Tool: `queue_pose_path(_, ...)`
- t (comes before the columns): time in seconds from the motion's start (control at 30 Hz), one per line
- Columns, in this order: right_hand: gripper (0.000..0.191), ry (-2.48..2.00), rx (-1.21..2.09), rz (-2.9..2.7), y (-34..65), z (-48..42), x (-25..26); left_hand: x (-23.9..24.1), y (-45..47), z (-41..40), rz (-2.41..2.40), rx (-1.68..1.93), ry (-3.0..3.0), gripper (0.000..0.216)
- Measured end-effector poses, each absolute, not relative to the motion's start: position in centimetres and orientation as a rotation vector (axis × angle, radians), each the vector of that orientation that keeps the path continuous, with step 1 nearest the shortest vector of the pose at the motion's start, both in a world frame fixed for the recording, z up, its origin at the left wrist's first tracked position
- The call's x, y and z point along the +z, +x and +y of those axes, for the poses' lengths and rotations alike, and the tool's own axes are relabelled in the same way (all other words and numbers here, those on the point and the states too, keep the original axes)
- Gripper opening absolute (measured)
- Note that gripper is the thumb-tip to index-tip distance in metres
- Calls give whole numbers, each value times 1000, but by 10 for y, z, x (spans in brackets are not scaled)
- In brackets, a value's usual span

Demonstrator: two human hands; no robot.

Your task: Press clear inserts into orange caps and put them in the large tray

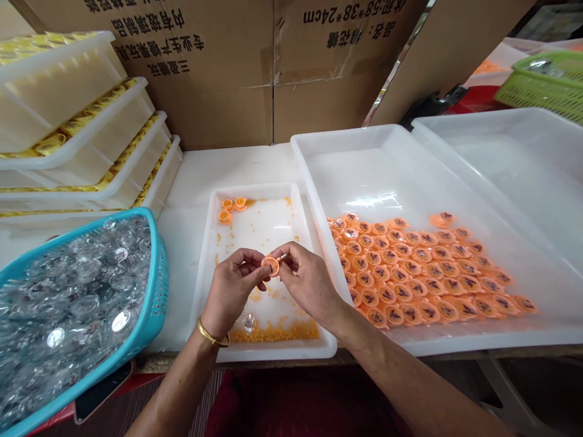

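Both hands meet over a shallow white tray point(204, 255). My left hand point(232, 282) pinches a small round orange plastic case point(272, 265), its thumb lying across the face. At the case's right edge, my right hand point(305, 279) grips with thumb and forefinger. Below them in the tray lie many tiny orange beads point(277, 331), heaped along the near edge, and one clear plastic lid point(249, 322). Several orange cases point(226, 212) holding beads sit in the tray's far left corner.
At left stands a blue basket point(157, 267) of clear lids, beside stacked white bins point(132, 167) with yellow pieces. On the right, a large white bin point(364, 152) holds rows of orange cases point(405, 273); another white bin point(501, 133) adjoins it. Cardboard point(228, 115) stands behind.
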State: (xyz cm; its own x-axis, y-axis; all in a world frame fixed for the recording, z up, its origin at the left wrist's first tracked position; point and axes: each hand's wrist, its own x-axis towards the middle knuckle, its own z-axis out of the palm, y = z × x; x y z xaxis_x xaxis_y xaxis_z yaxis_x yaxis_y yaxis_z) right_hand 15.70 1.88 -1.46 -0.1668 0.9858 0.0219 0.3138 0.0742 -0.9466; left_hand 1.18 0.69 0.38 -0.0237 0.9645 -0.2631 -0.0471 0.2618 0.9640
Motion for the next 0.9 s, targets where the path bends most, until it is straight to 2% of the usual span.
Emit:
queue_pose_path(0.2, 10, -1236, 1167, -1547, 156, 17, -7, -1, 15, 6, 1283, 1136, 808, 23)
queue_pose_path(0.4, 22, -1187, 1250, -1528, 155, 16, -6, -1, 16, 5, 1312, 1181, 845, 27)
queue_pose_path(0.9, 13, -1134, 1287, -1457, 157, 20, -12, 7, 10, 8, 1435, 1141, 1201, 15)
